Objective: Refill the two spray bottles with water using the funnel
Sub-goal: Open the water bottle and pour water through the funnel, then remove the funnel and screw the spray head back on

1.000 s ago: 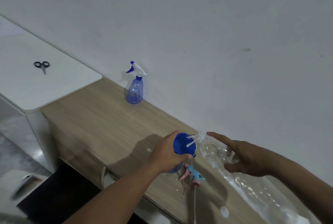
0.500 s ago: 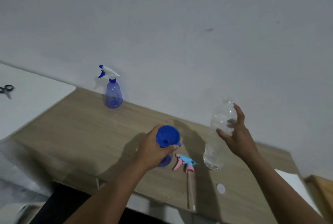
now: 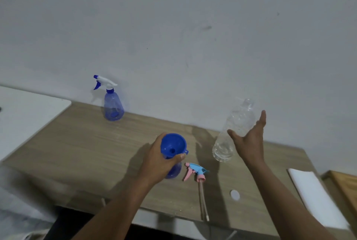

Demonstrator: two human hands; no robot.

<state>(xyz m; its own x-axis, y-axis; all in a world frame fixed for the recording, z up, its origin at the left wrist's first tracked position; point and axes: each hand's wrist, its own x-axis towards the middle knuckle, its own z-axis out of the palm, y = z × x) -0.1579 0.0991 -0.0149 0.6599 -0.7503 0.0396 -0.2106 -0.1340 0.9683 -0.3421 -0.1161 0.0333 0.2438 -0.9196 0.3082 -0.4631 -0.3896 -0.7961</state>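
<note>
A blue funnel sits in the neck of an open blue spray bottle standing on the wooden table. My left hand grips the bottle's neck just under the funnel. That bottle's pink and blue spray head lies beside it, tube toward the front edge. A clear plastic water bottle stands upright to the right, its cap off. My right hand is spread next to it, fingers straight, thumb in front of its side. A second blue spray bottle, head screwed on, stands by the wall.
A small white cap lies on the table near the front right. A white surface adjoins the table on the left. A white flat object and a wooden piece lie past the table's right end.
The clear bottle went from tilted over the funnel to standing upright on the table. My right hand has opened away from it. My left hand kept its hold.
</note>
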